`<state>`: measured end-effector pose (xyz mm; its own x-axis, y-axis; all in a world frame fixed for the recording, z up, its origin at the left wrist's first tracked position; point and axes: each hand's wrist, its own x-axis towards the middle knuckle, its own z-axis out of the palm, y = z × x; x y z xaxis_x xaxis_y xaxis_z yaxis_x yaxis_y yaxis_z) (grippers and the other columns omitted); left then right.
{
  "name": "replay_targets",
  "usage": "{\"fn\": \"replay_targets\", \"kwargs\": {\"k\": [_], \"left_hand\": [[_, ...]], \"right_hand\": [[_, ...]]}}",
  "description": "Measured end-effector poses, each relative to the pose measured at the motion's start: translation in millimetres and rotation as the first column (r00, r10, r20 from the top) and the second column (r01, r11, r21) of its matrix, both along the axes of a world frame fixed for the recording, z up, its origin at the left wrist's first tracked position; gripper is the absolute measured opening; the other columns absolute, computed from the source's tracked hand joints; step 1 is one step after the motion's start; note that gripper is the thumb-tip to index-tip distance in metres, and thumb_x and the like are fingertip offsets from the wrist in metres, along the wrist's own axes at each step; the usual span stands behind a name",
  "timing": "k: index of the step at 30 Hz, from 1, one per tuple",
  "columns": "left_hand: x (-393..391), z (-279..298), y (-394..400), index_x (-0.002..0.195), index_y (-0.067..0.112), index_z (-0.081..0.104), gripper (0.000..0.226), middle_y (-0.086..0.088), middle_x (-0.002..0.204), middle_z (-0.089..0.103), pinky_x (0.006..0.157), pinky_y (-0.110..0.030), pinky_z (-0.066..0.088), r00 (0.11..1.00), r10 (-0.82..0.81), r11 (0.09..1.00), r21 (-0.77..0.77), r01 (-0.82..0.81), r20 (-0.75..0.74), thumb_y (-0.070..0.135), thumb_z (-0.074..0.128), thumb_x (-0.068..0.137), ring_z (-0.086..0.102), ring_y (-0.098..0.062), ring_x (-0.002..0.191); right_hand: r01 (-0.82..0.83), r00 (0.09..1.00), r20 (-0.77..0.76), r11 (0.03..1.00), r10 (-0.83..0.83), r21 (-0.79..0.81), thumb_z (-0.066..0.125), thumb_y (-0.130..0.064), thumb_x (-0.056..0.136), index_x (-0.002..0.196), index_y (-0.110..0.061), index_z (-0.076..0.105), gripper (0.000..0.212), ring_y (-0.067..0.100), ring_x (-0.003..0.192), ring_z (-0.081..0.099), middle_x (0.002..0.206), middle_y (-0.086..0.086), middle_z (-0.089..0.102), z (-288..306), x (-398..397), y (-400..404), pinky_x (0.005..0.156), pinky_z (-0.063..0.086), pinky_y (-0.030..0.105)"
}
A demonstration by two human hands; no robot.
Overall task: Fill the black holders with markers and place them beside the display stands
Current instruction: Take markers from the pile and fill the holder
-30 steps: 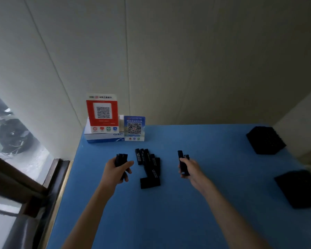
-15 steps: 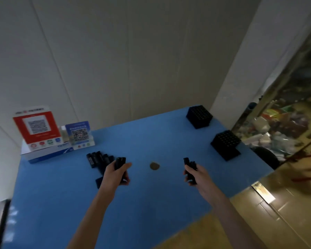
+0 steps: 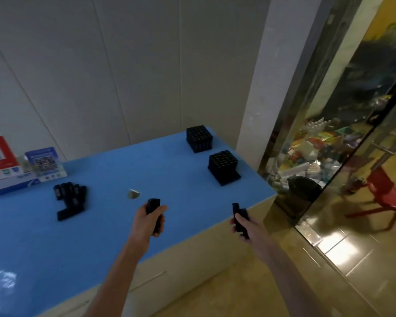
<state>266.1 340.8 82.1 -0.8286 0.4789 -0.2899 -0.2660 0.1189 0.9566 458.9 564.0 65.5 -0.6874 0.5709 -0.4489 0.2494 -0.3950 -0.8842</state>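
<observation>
Each hand, left hand (image 3: 148,219) and right hand (image 3: 244,225), is closed around light, rigid markers (image 3: 153,210), best gripped mid-barrel; black holders (image 3: 223,167) sit at two o'clock on the table (image 3: 114,179).

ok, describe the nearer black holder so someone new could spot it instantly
Start at the blue table and go to its right end, by the white pillar. Two black cube-shaped holders with grids of holes on top stand there. The one wanted, the nearer holder, sits closest to the table's front-right edge, in front of the far holder by the wall.
</observation>
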Motion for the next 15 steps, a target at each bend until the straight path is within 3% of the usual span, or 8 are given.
{"fn": "replay_targets", "kwargs": {"k": [8,15], "left_hand": [[52,-2,72,0.079,0.007,0.047,0.027,-0.006,0.054,0.042,0.039,-0.026,0.029,0.999,-0.017,0.996,-0.086,0.014,-0.028,0.013,0.071,0.091,0.035,-0.014,0.039],[53,-14,149,0.082,0.009,0.051,0.026,-0.005,0.06,0.043,0.04,-0.026,0.031,0.999,-0.032,0.999,-0.029,0.033,0.032,0.017,0.074,0.088,0.037,-0.014,0.043]], "right_hand": [[-0.075,0.997,-0.014,0.997,0.075,0.005,0.056,-0.021,0.1,0.122,-0.014,0.057,0.023,0.012,0.072,0.062,0.091,0.004,0.07,-1,33,51,0.049,0.035,0.021],[-0.18,0.983,-0.013,0.979,0.182,0.091,0.058,-0.018,0.098,0.119,-0.011,0.058,0.022,0.012,0.074,0.064,0.093,0.007,0.07,-2,14,112,0.048,0.037,0.02]]}}
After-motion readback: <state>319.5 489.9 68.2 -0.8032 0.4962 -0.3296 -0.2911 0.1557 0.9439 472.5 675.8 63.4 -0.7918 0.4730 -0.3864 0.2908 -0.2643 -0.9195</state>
